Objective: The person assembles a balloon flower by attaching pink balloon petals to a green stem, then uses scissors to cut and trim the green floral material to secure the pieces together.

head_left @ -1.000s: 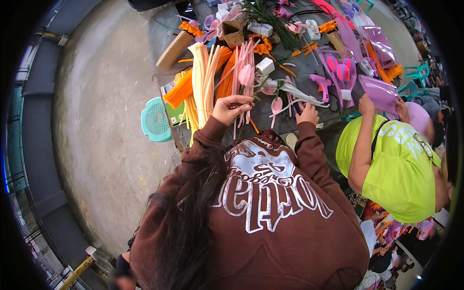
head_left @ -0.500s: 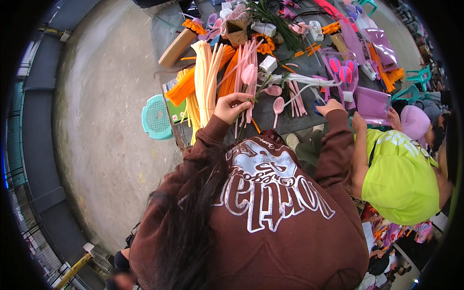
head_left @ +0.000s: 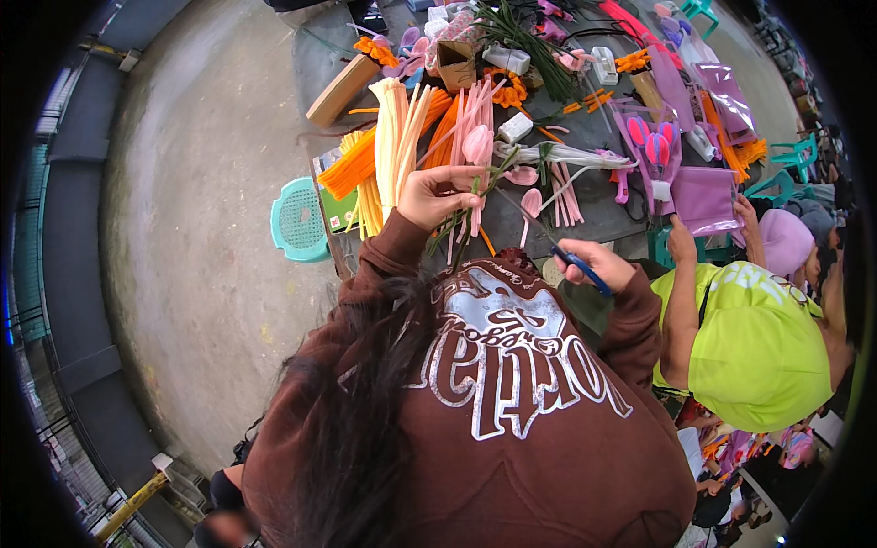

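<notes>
My left hand (head_left: 436,196) is closed, its fingers pinching the green stem of a pink tulip (head_left: 477,144) made of fuzzy craft stems. Thin green strands hang down from that grip. To the right, my right hand (head_left: 610,267) grips scissors (head_left: 586,270) by their blue handles. The blades point up and left toward the flower stem, apart from it. Two loose pink petal pieces, one a pink loop (head_left: 532,201), lie on the table between my hands. Beyond the left hand are bundles of cream craft stems (head_left: 391,146) and orange craft stems (head_left: 349,166).
The grey table (head_left: 598,215) also carries white craft stems (head_left: 585,157), a cardboard box (head_left: 455,64), green stems (head_left: 525,36) and wrapped tulips (head_left: 660,151). At right, a person in a lime shirt (head_left: 758,347) handles a purple sheet (head_left: 705,201). A teal stool (head_left: 300,219) stands left.
My right hand has lifted the scissors off the table area at right and brought them nearer my body, blades toward the left hand. The left hand still holds the tulip.
</notes>
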Demonstrator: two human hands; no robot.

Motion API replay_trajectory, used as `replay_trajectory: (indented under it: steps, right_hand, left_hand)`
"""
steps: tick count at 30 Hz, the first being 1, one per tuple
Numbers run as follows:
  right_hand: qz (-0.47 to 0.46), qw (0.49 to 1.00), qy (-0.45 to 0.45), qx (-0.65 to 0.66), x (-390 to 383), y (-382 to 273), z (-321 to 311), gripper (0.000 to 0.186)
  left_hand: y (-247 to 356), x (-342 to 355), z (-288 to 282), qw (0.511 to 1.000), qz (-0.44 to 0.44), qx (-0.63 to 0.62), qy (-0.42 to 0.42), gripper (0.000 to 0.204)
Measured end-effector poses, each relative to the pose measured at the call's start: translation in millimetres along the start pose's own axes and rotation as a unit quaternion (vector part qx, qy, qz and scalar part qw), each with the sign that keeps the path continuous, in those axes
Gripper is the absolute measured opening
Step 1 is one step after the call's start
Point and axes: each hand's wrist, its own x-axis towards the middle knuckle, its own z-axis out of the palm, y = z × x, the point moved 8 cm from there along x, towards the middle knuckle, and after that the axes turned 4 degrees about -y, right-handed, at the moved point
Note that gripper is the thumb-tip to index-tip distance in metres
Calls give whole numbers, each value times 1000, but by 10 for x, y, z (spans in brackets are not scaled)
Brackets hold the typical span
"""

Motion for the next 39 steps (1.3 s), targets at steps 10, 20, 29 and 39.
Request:
replay_trajectory:
  steps: [10, 20, 29, 39]
  right_hand:
    - [-78, 994, -67, 45, 278, -166, 320, 59]
    - [-89, 986, -73, 120, 134, -157, 294, 53]
    - [-48, 995, -67, 52, 200, -81, 301, 53]
    - [-93, 987, -82, 106, 317, -148, 403, 56]
  left_hand:
    - [190, 23, 201, 985, 46, 106, -125, 33]
    - [123, -3, -71, 998, 45, -1, -32, 30]
    - [165, 42, 81, 994, 31, 23, -102, 39]
    - [133, 21, 332, 985, -24, 29, -171, 33]
